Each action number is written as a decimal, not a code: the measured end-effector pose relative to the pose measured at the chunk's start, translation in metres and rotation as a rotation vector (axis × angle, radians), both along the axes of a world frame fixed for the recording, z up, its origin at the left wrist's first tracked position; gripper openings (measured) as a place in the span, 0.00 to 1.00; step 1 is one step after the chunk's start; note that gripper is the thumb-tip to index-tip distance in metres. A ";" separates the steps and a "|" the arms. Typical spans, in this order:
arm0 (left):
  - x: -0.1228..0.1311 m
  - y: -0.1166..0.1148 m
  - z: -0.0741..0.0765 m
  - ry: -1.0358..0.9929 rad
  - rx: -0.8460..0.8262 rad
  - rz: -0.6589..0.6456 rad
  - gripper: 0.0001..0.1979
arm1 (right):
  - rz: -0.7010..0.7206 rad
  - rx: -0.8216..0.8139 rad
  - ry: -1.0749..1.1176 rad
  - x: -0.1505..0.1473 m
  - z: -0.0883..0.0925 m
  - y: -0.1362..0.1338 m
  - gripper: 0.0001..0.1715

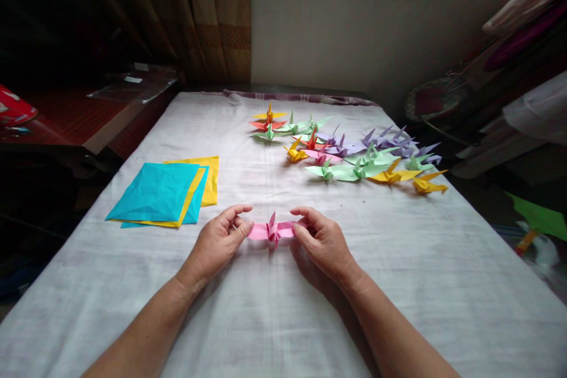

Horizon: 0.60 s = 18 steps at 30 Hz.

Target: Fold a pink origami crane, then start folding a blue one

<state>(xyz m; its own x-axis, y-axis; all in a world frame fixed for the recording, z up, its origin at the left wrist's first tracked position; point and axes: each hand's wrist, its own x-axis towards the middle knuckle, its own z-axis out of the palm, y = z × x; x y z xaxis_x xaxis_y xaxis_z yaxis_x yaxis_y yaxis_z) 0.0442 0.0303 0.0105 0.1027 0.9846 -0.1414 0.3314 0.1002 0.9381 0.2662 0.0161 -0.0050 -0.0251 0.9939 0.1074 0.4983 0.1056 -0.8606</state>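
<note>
A pink paper crane (273, 230) is stretched between my two hands just above the white cloth, its wings spread sideways. My left hand (220, 238) pinches the tip of one wing between thumb and fingers. On the other side, my right hand (325, 242) grips the opposite wing tip the same way. The crane's narrow points stick up and down at its middle. Beyond my hands, to the right, several finished paper cranes in orange (392, 175), green (328, 172), purple (340, 146) and red (311, 142) stand in loose rows.
Blue and yellow paper sheets (155, 192) lie stacked at the left of the cloth-covered table (248, 319). A wooden surface (88, 124) with a clear plastic bag (137, 85) adjoins at the far left. Hanging clothes (538, 106) and a green sheet (540, 215) are off the right edge.
</note>
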 end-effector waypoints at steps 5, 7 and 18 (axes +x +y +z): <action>0.001 -0.004 -0.002 0.209 0.121 -0.012 0.20 | 0.001 0.109 -0.155 -0.002 -0.002 -0.002 0.13; 0.002 -0.006 -0.002 0.260 0.177 -0.022 0.20 | 0.002 0.124 -0.191 -0.002 -0.002 -0.002 0.12; 0.002 -0.008 -0.003 0.390 0.341 -0.109 0.17 | -0.014 0.221 -0.142 -0.004 -0.003 -0.001 0.08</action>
